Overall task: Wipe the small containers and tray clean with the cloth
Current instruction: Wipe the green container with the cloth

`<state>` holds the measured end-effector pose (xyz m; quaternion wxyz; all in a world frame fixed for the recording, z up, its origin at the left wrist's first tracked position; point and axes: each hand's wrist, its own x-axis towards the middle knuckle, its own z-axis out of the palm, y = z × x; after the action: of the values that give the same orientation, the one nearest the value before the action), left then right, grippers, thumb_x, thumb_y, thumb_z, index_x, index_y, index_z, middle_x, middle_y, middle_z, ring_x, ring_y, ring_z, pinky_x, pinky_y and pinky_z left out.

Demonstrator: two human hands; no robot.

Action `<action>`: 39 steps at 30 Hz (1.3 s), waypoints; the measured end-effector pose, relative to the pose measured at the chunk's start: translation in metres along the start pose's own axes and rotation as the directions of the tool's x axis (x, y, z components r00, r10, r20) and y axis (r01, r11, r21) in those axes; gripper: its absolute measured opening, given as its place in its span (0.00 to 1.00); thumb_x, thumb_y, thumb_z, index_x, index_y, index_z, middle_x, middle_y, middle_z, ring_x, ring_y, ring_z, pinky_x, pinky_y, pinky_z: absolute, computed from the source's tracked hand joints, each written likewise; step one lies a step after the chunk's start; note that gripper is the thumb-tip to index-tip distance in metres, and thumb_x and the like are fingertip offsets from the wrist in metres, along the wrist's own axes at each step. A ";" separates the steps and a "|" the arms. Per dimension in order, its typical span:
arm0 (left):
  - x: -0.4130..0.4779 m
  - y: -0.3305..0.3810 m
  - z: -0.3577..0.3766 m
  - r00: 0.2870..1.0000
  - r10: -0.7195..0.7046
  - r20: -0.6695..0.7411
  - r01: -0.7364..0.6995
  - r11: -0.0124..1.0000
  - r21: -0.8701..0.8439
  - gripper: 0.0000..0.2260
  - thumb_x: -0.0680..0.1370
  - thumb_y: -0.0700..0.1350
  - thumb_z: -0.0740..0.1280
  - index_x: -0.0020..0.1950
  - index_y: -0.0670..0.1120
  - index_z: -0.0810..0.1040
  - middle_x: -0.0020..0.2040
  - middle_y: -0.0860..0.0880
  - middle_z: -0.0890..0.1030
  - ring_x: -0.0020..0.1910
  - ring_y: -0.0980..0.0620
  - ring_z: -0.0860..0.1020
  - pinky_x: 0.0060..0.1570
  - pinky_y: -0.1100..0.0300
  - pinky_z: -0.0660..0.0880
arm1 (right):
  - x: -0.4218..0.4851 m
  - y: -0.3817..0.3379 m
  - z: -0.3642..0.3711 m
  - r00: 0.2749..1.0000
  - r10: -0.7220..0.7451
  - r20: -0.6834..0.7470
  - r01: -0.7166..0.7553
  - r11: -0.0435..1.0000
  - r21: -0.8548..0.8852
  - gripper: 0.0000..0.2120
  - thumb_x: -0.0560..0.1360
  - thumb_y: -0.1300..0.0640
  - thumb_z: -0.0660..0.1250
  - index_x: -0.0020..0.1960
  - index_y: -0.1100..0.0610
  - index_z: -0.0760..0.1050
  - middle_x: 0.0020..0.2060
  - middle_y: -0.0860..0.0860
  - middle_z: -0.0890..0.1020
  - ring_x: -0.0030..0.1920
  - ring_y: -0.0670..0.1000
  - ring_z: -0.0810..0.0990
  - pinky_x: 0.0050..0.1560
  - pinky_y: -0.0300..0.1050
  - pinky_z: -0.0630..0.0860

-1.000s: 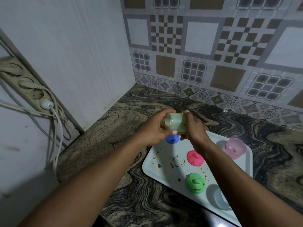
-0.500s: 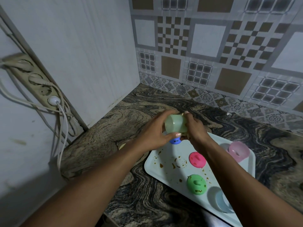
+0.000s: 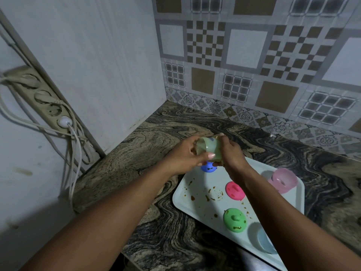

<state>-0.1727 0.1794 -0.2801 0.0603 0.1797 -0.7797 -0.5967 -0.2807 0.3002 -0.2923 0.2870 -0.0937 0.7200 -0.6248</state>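
Cup held above far corner of tray, tilted sideways | left grip and right grip both clasped round cup | cloth not discernible | advice: steady with one, turn cup, wipe wall fully

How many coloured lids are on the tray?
3: blue lid at the tray's far edge, pink lid mid-tray, green lid nearest. The right arm may hide more.

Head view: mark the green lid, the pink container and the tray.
green lid (image 3: pixel 235 220), head view, on its top by the knob
pink container (image 3: pixel 289 179), head view, on its translucent wall
tray (image 3: pixel 207 208), head view, on a bare patch of its floor near the left end
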 end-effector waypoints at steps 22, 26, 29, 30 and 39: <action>0.001 -0.007 -0.009 0.979 0.193 -0.068 -0.163 0.935 0.316 0.27 0.75 0.54 0.74 0.71 0.56 0.69 0.61 0.53 0.80 0.56 0.55 0.81 0.57 0.51 0.80 | 0.002 -0.004 0.011 0.996 0.091 -0.021 -0.090 0.995 0.040 0.20 0.84 0.45 0.54 0.51 0.58 0.77 0.45 0.62 0.83 0.42 0.61 0.83 0.41 0.53 0.81; 0.000 -0.015 -0.016 0.907 0.412 0.093 -0.370 0.670 0.643 0.30 0.76 0.52 0.73 0.76 0.53 0.66 0.71 0.53 0.68 0.67 0.52 0.71 0.63 0.56 0.72 | 0.005 -0.002 0.010 0.964 0.251 0.083 -0.259 0.960 0.108 0.23 0.85 0.45 0.52 0.57 0.63 0.76 0.47 0.66 0.82 0.40 0.62 0.80 0.42 0.56 0.78; 0.001 -0.026 -0.025 0.922 0.384 0.038 -0.333 0.741 0.583 0.30 0.75 0.52 0.74 0.75 0.55 0.68 0.68 0.53 0.70 0.67 0.51 0.71 0.63 0.54 0.73 | 0.013 -0.003 0.010 0.921 0.370 0.122 -0.382 0.919 0.095 0.19 0.84 0.47 0.54 0.60 0.60 0.76 0.53 0.64 0.84 0.40 0.61 0.83 0.40 0.52 0.81; 0.001 -0.029 -0.029 0.929 0.371 -0.001 -0.306 0.768 0.563 0.29 0.75 0.52 0.74 0.75 0.56 0.69 0.67 0.53 0.70 0.66 0.52 0.71 0.61 0.56 0.72 | 0.016 -0.003 0.010 0.913 0.389 0.124 -0.402 0.909 0.110 0.18 0.83 0.49 0.55 0.60 0.60 0.76 0.53 0.64 0.84 0.42 0.61 0.83 0.40 0.52 0.81; 0.013 -0.062 -0.073 0.993 -0.102 -0.064 0.115 0.648 0.753 0.40 0.73 0.51 0.75 0.80 0.54 0.57 0.76 0.45 0.66 0.74 0.42 0.65 0.68 0.48 0.69 | 0.027 0.007 -0.006 0.874 0.445 0.196 -0.486 0.775 0.405 0.31 0.79 0.33 0.56 0.60 0.61 0.78 0.55 0.59 0.83 0.53 0.61 0.81 0.52 0.60 0.78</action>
<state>-0.1493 0.0948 -0.3207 -0.0494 0.2393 -0.9444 -0.2199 -0.3041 0.2939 -0.3067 0.4780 0.1272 0.5458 -0.6763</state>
